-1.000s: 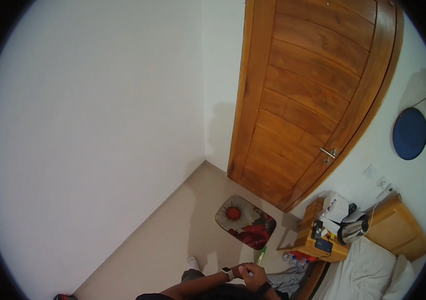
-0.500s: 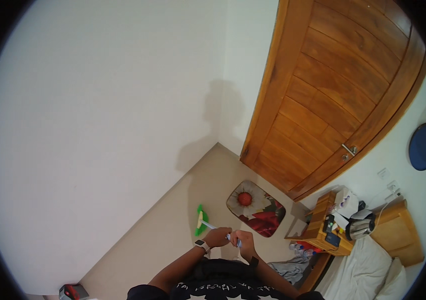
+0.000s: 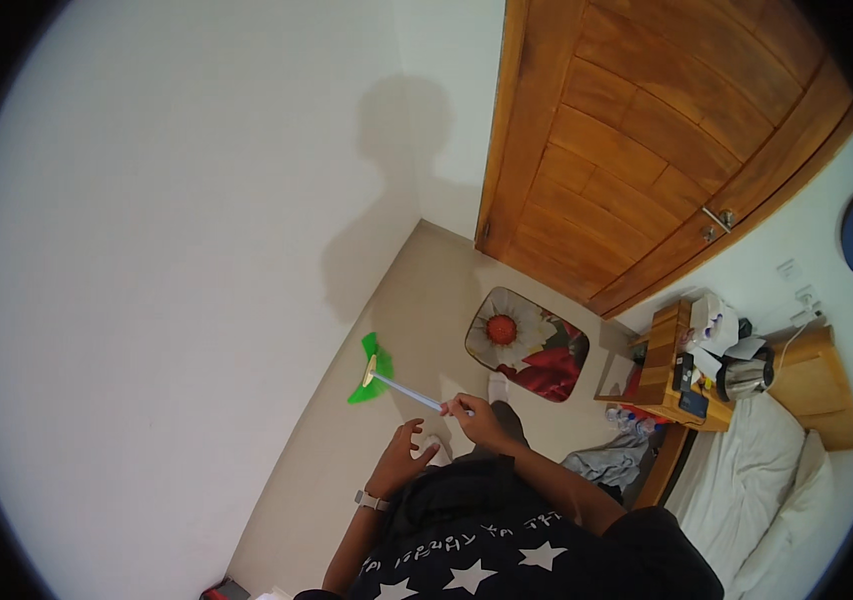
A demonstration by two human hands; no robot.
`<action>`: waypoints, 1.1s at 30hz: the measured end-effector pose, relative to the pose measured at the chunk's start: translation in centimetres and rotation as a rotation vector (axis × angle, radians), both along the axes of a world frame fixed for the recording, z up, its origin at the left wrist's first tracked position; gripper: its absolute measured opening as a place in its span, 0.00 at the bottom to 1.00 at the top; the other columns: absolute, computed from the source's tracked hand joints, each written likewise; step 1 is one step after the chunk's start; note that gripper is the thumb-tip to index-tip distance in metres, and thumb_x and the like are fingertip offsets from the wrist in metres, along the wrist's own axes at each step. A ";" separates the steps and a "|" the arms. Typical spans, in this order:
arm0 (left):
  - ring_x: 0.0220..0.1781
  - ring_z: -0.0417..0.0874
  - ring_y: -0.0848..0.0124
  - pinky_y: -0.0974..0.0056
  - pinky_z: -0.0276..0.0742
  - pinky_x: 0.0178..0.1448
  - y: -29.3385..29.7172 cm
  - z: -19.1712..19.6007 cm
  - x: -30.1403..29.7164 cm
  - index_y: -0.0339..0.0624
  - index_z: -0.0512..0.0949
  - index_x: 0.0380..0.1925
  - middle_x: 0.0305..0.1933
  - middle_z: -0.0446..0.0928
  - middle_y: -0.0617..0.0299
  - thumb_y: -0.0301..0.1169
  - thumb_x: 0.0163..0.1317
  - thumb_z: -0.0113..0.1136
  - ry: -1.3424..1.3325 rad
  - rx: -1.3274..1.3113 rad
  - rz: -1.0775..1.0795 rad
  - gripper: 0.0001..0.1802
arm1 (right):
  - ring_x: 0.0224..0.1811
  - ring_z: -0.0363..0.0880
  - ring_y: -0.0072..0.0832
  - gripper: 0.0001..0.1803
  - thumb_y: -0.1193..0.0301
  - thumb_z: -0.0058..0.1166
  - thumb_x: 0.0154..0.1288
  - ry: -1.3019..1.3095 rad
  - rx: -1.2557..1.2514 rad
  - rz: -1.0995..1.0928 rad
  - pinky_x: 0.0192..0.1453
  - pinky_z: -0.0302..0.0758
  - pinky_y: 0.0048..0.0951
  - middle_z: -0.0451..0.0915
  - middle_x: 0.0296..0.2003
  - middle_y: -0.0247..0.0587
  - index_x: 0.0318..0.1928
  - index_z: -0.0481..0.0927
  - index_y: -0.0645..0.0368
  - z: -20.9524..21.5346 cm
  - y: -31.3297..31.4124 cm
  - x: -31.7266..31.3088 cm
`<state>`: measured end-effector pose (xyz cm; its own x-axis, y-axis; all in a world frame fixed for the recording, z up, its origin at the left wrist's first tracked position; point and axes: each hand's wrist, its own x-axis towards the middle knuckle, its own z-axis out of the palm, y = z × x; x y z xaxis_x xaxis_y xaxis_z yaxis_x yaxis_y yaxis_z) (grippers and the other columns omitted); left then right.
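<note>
A broom (image 3: 409, 393) with green bristles, a cream head and a pale blue handle slants across the beige floor. Its bristles rest near the base of the white wall on the left. Closed round the upper end of the handle is my right hand (image 3: 478, 418). Below and left of the handle, my left hand (image 3: 405, 459) is apart from it, fingers curved and spread with nothing in them. A watch with a pale band (image 3: 371, 500) sits on my left wrist.
A floral mat (image 3: 530, 345) lies before the wooden door (image 3: 637, 150). To the right stand a wooden bedside table (image 3: 669, 350) bearing a kettle (image 3: 747, 376), and a bed with white sheets (image 3: 747, 480). Grey cloth (image 3: 607, 462) and bottles lie on the floor beside them.
My left hand has let go of the broom handle and opened. The right hand keeps its hold. The broom head has swung toward the left wall, and the view has shifted.
</note>
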<state>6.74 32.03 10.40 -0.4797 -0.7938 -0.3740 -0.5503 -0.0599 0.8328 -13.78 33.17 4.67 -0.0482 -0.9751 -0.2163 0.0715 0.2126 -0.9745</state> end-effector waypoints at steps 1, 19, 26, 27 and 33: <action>0.50 0.81 0.58 0.60 0.81 0.50 -0.5 -0.2 -0.7 0.38 0.66 0.63 0.57 0.72 0.47 0.41 0.60 0.68 -0.002 0.012 -0.005 0.36 | 0.48 0.79 0.26 0.16 0.68 0.43 0.76 0.006 0.030 0.067 0.55 0.74 0.28 0.84 0.41 0.43 0.39 0.81 0.68 -0.6 -0.5 -0.8; 0.52 0.80 0.57 0.61 0.80 0.49 -11.7 0.2 -18.1 0.41 0.70 0.60 0.59 0.71 0.51 0.40 0.59 0.69 0.195 -0.219 0.034 0.31 | 0.31 0.84 0.28 0.20 0.64 0.54 0.69 0.041 0.444 0.342 0.36 0.80 0.28 0.83 0.33 0.41 0.56 0.77 0.63 7.1 -11.5 -17.9; 0.51 0.78 0.59 0.64 0.77 0.51 -14.2 1.7 -23.2 0.39 0.72 0.56 0.52 0.74 0.51 0.23 0.56 0.64 0.275 -0.143 0.100 0.25 | 0.33 0.83 0.44 0.15 0.65 0.55 0.69 0.530 -0.055 0.215 0.37 0.77 0.38 0.81 0.31 0.55 0.48 0.75 0.64 19.6 -12.4 -18.8; 0.51 0.78 0.59 0.64 0.77 0.51 -14.0 1.3 -24.0 0.39 0.72 0.56 0.52 0.74 0.51 0.23 0.56 0.64 0.277 -0.136 0.102 0.25 | 0.33 0.82 0.47 0.14 0.65 0.55 0.69 0.545 -0.043 0.200 0.37 0.77 0.39 0.81 0.32 0.55 0.46 0.75 0.63 20.1 -12.4 -18.8; 0.50 0.78 0.58 0.65 0.76 0.51 -14.1 2.2 -27.0 0.38 0.72 0.51 0.50 0.74 0.51 0.16 0.52 0.58 0.528 -0.318 0.136 0.23 | 0.33 0.78 0.46 0.12 0.67 0.53 0.70 0.685 -0.137 0.218 0.38 0.74 0.39 0.77 0.36 0.52 0.49 0.75 0.61 21.1 -11.7 -19.4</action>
